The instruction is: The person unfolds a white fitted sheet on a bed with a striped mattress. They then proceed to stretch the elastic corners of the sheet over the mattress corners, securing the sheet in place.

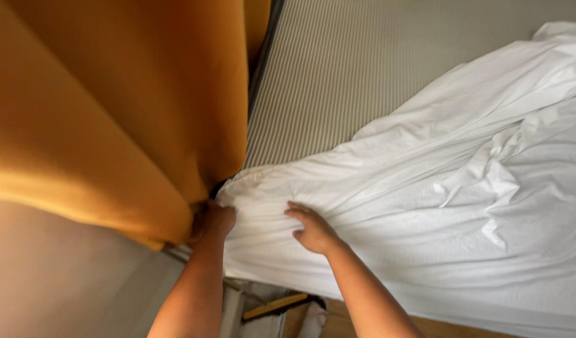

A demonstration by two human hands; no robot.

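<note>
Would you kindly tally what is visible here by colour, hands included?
White: 1, the rumpled sheet
Orange: 1, the curtain
Grey striped: 1, the mattress
Bare hands: 2, the left hand at the sheet's corner beside the curtain, the right hand flat on the sheet
Total: 5

Sheet (426, 188) spread over the near and right part of the mattress (338, 69), curtain (113, 106) hanging left of the mattress, left hand (214, 220) at the sheet's corner beside the curtain, right hand (313, 230) flat on the sheet just to its right.
</note>
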